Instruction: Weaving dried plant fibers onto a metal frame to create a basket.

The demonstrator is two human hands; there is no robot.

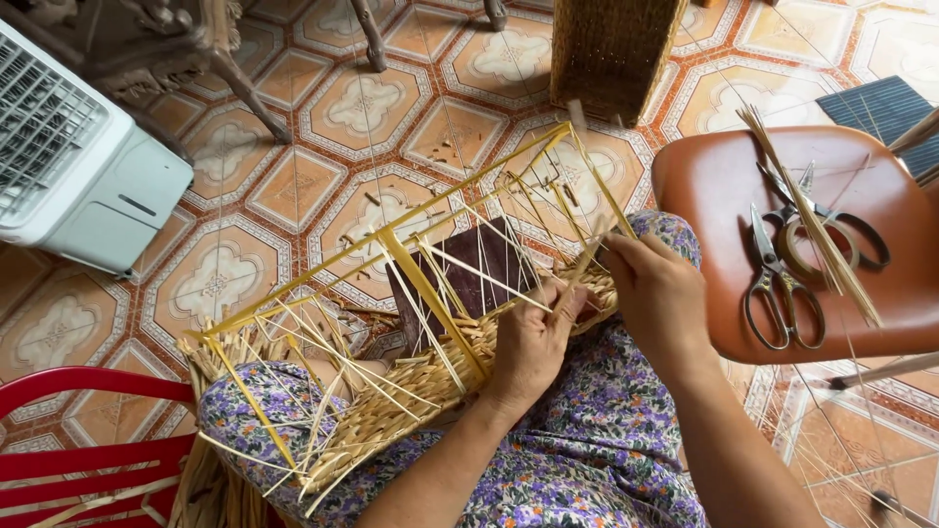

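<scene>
Fingers of both hands, left hand [528, 347] and right hand [657, 293], pinched on straw strand [579, 269] atop half-woven basket [411, 381].

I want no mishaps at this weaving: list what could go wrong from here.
1. The loose straw ends on the half-woven basket stick up near both hands and could poke the left hand or right hand.
2. The scissors lie on the brown stool close by the right arm; a sweep might knock them off.
</scene>
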